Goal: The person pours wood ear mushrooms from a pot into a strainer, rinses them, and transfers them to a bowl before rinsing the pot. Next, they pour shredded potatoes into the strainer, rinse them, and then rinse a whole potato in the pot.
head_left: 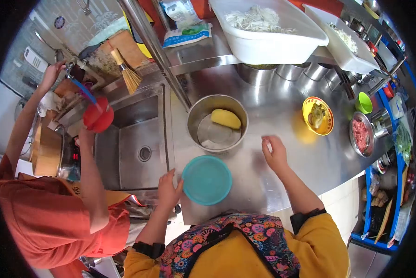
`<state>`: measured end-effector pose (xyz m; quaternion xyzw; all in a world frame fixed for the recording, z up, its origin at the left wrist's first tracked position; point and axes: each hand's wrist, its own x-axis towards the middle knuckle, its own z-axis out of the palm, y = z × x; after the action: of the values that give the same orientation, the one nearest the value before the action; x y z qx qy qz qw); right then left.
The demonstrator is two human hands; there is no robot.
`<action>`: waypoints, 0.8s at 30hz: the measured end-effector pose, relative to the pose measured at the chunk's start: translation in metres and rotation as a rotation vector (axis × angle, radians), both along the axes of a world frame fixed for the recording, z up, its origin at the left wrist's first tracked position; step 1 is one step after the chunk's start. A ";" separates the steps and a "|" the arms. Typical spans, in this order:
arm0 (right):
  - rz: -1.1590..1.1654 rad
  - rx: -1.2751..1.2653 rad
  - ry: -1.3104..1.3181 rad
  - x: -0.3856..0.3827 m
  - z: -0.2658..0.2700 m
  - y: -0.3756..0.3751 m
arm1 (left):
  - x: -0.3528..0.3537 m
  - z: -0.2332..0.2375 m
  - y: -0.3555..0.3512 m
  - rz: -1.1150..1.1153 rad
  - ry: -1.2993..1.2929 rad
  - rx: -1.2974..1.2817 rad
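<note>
My left hand (169,191) is at the rim of a round teal plastic piece (207,180), a lid or shallow basin, its thumb side against it and its fingers apart. My right hand (275,154) hovers over the steel counter with loosely bent fingers, holding nothing. Between and beyond my hands stands a metal pot (192,130). A yellow oblong piece, like a peeled potato (226,119), lies inside it. Farther right is a yellow patterned bowl (327,124) with brownish-green food in it.
On my left, a co-worker in orange holds a red bowl (98,116) under a tap beside the steel sink (131,153). White tubs (277,46) with shredded food sit on a shelf ahead. A bowl of raw meat (360,134) and a green cup (363,103) stand at right.
</note>
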<state>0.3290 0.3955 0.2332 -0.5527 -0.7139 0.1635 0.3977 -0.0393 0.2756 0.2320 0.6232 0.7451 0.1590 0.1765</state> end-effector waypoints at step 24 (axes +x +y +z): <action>-0.619 -0.649 -0.061 0.076 -0.032 -0.334 | 0.062 0.012 0.018 -0.268 -0.610 0.324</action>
<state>0.4048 0.0614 0.2009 -0.8410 -0.4381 0.2358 0.2127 0.0231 0.2937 0.2442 0.6592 0.5351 0.4288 0.3087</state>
